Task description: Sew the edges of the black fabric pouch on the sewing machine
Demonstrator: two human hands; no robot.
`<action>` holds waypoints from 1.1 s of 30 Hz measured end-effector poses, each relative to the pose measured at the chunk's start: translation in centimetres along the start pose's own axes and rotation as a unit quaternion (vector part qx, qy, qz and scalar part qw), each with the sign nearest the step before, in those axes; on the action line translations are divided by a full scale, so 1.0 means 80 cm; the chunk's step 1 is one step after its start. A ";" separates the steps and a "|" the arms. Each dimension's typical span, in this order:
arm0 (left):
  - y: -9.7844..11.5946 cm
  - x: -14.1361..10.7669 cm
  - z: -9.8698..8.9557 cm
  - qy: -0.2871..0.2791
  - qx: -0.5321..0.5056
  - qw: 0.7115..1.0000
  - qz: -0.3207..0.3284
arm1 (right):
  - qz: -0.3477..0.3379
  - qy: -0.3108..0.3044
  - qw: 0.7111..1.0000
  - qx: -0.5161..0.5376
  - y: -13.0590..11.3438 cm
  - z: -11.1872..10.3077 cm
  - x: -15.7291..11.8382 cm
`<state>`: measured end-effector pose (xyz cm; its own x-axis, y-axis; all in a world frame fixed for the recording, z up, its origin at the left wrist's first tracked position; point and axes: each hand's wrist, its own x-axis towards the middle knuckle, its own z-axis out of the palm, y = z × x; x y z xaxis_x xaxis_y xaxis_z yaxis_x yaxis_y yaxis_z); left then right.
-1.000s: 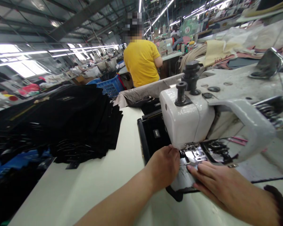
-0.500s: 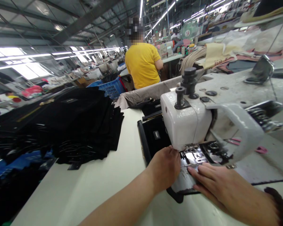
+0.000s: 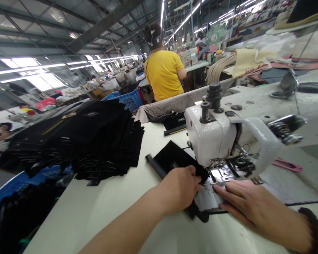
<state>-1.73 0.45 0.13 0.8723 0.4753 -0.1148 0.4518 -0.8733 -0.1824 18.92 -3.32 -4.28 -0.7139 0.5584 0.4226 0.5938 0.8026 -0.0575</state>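
Note:
A black fabric piece (image 3: 172, 155) with a dark stiff edge strip lies askew on the white table, left of the sewing machine (image 3: 209, 139). My left hand (image 3: 178, 187) is closed on its near side, fingers curled just left of the presser foot; the fingertips are partly hidden. Part of the piece hangs below that hand. My right hand (image 3: 250, 203) lies flat with fingers stretched out on the metal plate (image 3: 209, 199), just in front of the needle area. Nothing shows in its grip.
A tall stack of black fabric pieces (image 3: 103, 141) stands on the left of the table. Blue crates (image 3: 129, 98) sit behind and at lower left. Pink thread snips (image 3: 287, 165) lie on the machine bed. A person in a yellow shirt (image 3: 164, 74) is beyond the table.
The black piece has turned askew, its far end swinging left and its label no longer plain. My left hand has shifted slightly left with it. My right hand stays on the plate.

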 end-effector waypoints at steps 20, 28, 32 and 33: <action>0.060 -0.006 0.006 0.024 -0.536 0.794 -0.284 | -0.031 -0.006 0.999 0.022 0.004 -0.017 -0.003; 0.061 0.000 0.020 0.088 -0.719 0.569 -0.389 | -0.020 0.005 0.999 0.032 -0.003 -0.011 -0.006; 0.065 0.003 0.012 0.066 -0.684 0.596 -0.415 | 0.014 -0.030 0.999 0.040 -0.008 -0.005 -0.005; 0.067 0.003 0.010 0.061 -0.659 0.627 -0.411 | 0.021 -0.041 0.998 0.046 -0.008 -0.004 -0.004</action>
<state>0.72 -4.03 -1.67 0.2154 0.8813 -0.4205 0.4503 0.2925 0.8436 18.90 -4.10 -4.11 -0.7191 0.6042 0.3431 0.5896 0.7919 -0.1588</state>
